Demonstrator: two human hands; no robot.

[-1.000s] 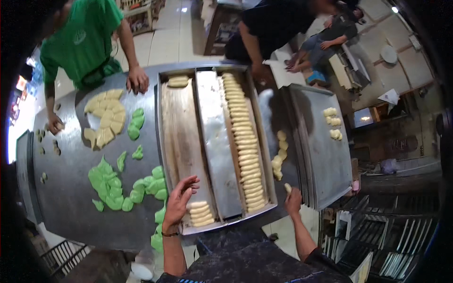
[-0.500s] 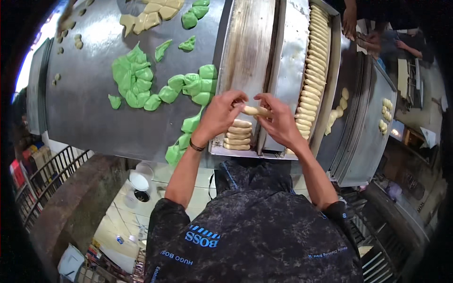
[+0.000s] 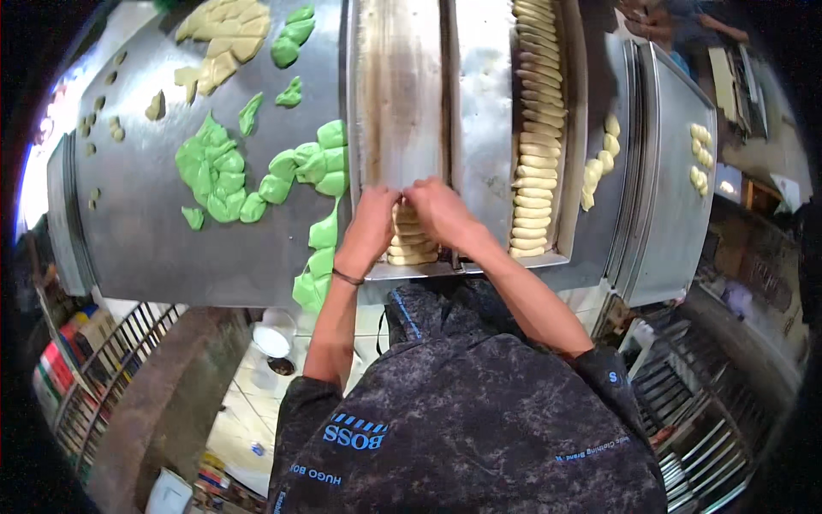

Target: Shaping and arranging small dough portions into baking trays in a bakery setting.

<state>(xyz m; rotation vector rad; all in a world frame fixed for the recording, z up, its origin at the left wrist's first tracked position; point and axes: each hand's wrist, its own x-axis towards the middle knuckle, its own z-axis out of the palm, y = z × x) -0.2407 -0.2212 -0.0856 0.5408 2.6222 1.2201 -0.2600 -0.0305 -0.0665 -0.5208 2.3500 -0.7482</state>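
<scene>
In the left channel of a metal baking tray point(image 3: 402, 103), a short row of pale dough rolls point(image 3: 413, 248) lies side by side at the near end. My left hand point(image 3: 373, 224) and my right hand point(image 3: 439, 212) meet at the far end of this row, both with fingers closed and bent down. Their fingertips pinch a dough roll that is mostly hidden beneath them. A dark band circles my left wrist. Right of a bare metal divider, a long row of similar dough rolls point(image 3: 536, 184) runs along the tray.
Green dough pieces point(image 3: 224, 176) and a sheet of beige dough point(image 3: 227, 34) lie on the steel table point(image 3: 145, 248) at left. More dough pieces point(image 3: 602, 163) rest right of the tray, beside stacked trays point(image 3: 676, 206). Another person's hand point(image 3: 648, 24) is at the far right.
Both hands have lowered the dough roll from above the left channel to the end of the short row and come closer together. The whole view has shifted, so the table appears farther left.
</scene>
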